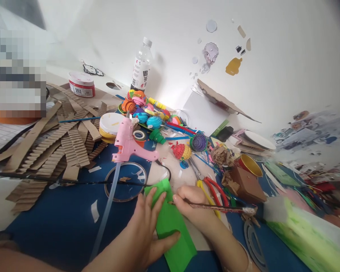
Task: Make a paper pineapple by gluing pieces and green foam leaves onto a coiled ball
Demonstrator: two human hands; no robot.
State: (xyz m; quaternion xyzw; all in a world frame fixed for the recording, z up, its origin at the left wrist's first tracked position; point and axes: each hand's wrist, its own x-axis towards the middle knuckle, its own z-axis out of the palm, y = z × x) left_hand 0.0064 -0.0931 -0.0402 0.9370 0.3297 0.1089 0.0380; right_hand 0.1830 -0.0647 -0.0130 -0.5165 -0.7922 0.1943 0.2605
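Note:
A strip of bright green paper (174,223) lies in front of me on the table. My left hand (150,223) rests on it with the fingers spread, pressing its left side and upper part. In my right hand (191,202) is a pencil (215,207), pinched near its tip, the tip touching or just above the green paper; its shaft slants off to the right. A pink glue gun (130,141) with a long clear glue stick (109,204) stands just beyond my left hand. Scissors with red and yellow handles (212,189) lie past my right hand.
Corrugated cardboard strips (59,139) are heaped at the left. Colourful rolled-paper pieces (144,111) sit at the back before a bottle (141,64). A metal ring (107,189) and a black cable (73,183) lie near the glue gun. A brown box (248,185) stands right.

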